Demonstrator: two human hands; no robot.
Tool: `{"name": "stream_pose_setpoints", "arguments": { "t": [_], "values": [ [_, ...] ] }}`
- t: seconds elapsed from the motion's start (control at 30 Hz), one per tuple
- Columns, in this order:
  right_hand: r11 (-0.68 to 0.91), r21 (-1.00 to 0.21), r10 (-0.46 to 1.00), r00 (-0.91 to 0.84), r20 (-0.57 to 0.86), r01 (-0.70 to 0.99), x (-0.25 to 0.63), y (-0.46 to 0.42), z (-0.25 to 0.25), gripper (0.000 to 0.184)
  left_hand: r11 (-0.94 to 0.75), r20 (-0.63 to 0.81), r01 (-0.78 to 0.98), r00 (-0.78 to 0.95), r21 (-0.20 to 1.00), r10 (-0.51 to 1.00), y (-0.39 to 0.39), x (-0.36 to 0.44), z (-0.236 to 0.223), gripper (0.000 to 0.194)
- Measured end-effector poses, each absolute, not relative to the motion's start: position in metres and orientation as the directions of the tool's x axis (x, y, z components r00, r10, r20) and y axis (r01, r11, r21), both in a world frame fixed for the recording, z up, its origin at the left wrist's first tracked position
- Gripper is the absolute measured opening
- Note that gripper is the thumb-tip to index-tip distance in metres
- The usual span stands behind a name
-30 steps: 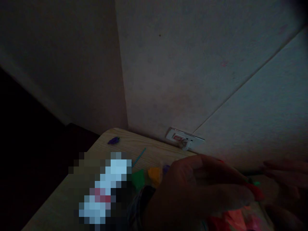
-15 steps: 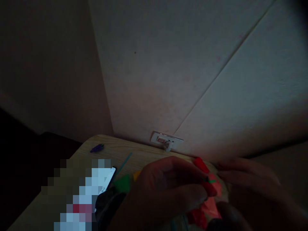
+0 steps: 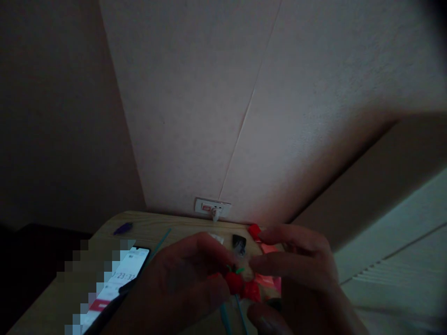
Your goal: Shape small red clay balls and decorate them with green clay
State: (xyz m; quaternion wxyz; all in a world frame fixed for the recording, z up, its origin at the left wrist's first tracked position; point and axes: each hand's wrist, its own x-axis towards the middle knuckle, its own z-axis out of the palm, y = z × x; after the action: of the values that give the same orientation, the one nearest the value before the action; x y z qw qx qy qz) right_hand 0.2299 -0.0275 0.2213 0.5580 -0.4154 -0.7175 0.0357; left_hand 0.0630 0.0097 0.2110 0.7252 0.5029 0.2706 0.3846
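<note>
My left hand (image 3: 188, 279) pinches a small red clay tomato (image 3: 233, 282) between thumb and fingertips. Thin green leaves (image 3: 239, 270) sit on top of it. My right hand (image 3: 300, 270) hovers just to the right, fingers apart and curved, with nothing visible in them. Below the tomato, two thin blue sticks (image 3: 226, 321) show between the hands; whether one touches it I cannot tell. Red and salmon-pink pieces (image 3: 267, 280) that look like clay or its wrapping lie under and behind my right hand, partly covered by it.
A lit phone (image 3: 122, 274) showing a timer lies on the wooden table (image 3: 153, 218) at left. Beyond it are a purple eggplant-like piece (image 3: 123, 228) and a blue stick (image 3: 163, 239). A dark-topped small object (image 3: 239, 242) stands behind the hands. The wall has a socket (image 3: 213, 208) with a plug.
The view has turned, so the table and hands sit further left. The red tomato shows more fully now. My right hand has come closer to it, its fingers more spread.
</note>
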Motion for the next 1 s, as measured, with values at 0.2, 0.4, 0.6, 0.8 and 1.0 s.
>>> {"name": "stream_pose_setpoints", "arguments": {
  "t": [0.2,0.4,0.6,0.8,1.0],
  "values": [
    [0.625,-0.518,0.639,-0.002,0.769,0.585,0.223,-0.032,0.221,0.016,0.331,0.051,-0.444,0.657,0.832,0.752,0.005,0.069,0.22,0.005],
    [0.594,-0.547,0.638,0.069,0.767,0.59,0.216,-0.033,0.223,0.013,0.319,0.042,-0.438,0.639,0.84,0.768,0.004,0.067,0.221,0.011],
    [0.647,-0.447,0.59,-0.034,0.807,0.617,0.221,-0.03,0.225,0.012,0.319,0.047,-0.416,0.666,0.851,0.744,0.005,0.068,0.22,0.012],
    [0.677,-0.396,0.532,-0.04,0.846,0.62,0.221,-0.028,0.224,0.012,0.328,0.079,-0.445,0.684,0.834,0.726,0.006,0.067,0.217,0.011],
    [0.659,-0.421,0.555,-0.025,0.832,0.624,0.218,-0.029,0.224,0.015,0.306,0.086,-0.426,0.689,0.851,0.72,0.004,0.066,0.217,0.014]
  ]
}}
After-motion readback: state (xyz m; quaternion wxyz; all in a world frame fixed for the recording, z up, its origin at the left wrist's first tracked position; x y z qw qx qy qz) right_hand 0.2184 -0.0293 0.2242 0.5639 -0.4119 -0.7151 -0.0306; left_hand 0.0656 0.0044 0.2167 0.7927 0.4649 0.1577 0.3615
